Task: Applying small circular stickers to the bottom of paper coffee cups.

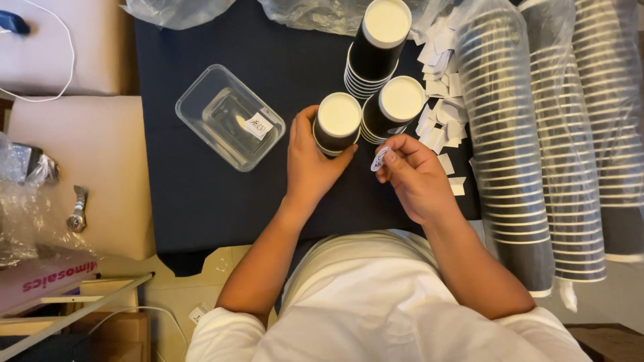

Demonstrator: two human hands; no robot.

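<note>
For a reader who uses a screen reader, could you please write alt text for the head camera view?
Seen from above, a person's left hand grips an upturned black paper cup on a dark table, while the right hand pinches a small round sticker beside it. Short cup stacks, a clear plastic tub and long bagged cup sleeves surround them.

clear plastic tub [229,117], bagged cup sleeves [537,134], loose white paper slips [439,87], wristwatch [78,209], white cable [64,60]

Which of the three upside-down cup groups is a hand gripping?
The nearest cup, in the left hand; the other stacks stand untouched behind it.
</note>
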